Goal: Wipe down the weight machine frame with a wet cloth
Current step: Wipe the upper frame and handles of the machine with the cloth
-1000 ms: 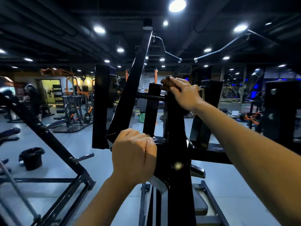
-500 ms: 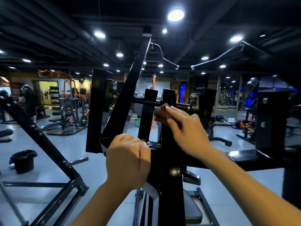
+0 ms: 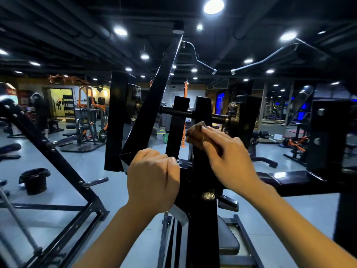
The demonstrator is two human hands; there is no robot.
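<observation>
A black weight machine frame fills the middle of the view, with a thick upright post (image 3: 201,225) right in front of me. My right hand (image 3: 226,157) presses a dark brown cloth (image 3: 195,135) against the upper part of that post, just below a threaded crossbar (image 3: 179,113). My left hand (image 3: 152,176) is closed in a fist around a frame part at the post's left side. What it grips is hidden under the fingers.
A slanted black beam (image 3: 156,89) rises to the left of the post. A diagonal rack with pegs (image 3: 63,161) stands at left, a black bin (image 3: 34,180) beyond it. Padded seat (image 3: 228,240) lies below. Handle bars (image 3: 264,59) hang overhead. A person (image 3: 40,111) stands far left.
My right hand has slid the cloth down the post from its top to below the crossbar. The left hand keeps its grip.
</observation>
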